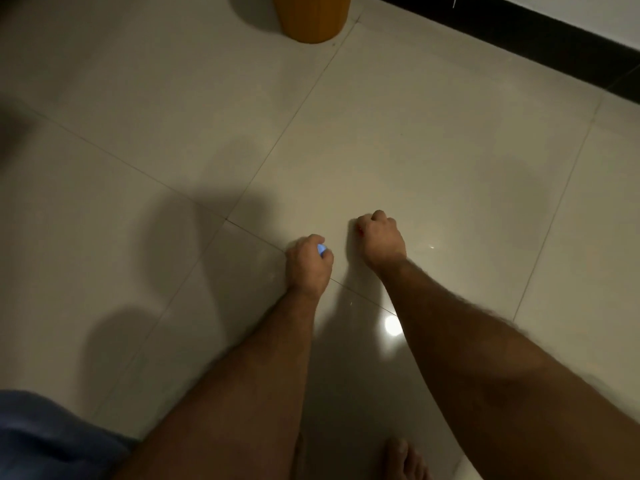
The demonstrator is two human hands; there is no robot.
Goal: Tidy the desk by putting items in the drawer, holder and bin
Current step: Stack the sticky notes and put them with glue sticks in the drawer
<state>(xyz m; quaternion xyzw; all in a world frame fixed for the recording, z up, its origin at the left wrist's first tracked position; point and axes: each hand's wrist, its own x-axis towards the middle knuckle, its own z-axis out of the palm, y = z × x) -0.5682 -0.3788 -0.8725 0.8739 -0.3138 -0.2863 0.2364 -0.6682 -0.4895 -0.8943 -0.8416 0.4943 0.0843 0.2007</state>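
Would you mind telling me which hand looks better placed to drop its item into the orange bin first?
Probably the left hand. It grips a small blue item and lies more nearly in line below the orange bin. The right hand, curled round something red, sits further to the side. The margin is small.

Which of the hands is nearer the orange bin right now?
Left, narrowly. The left hand, curled around something small and blue, sits almost straight below the orange bin. The right hand, also curled, is lower and off to the bin's right.

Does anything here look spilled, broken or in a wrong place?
Nothing stands out. The floor shows only glare. The orange bin stands upright. Left hand grips something blue; right hand something red.
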